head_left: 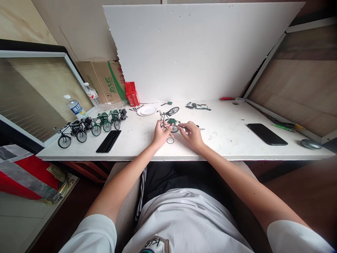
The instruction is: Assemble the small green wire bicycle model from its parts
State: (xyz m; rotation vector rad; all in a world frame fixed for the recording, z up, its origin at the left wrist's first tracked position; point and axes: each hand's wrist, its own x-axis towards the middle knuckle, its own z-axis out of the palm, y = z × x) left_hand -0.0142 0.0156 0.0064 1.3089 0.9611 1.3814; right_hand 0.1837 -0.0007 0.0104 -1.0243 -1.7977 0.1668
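A small green and black model bicycle (173, 111) is between my hands near the middle of the table, one wheel pointing away from me. My left hand (161, 133) grips the bicycle from its left side, fingers closed around its lower part. On the other side, my right hand (191, 133) has its thumb and fingers pinched at the bicycle's near wheel; what they hold there is too small to make out. A thin black ring (170, 140) lies on the table just below my left fingertips.
Several finished-looking model bicycles (96, 129) stand at the left, beside a phone (108, 141) and a bottle (75, 106). White plates (146, 111), a red packet (132, 94) and loose green parts (198, 106) lie at the back. A second phone (267, 134) is at the right.
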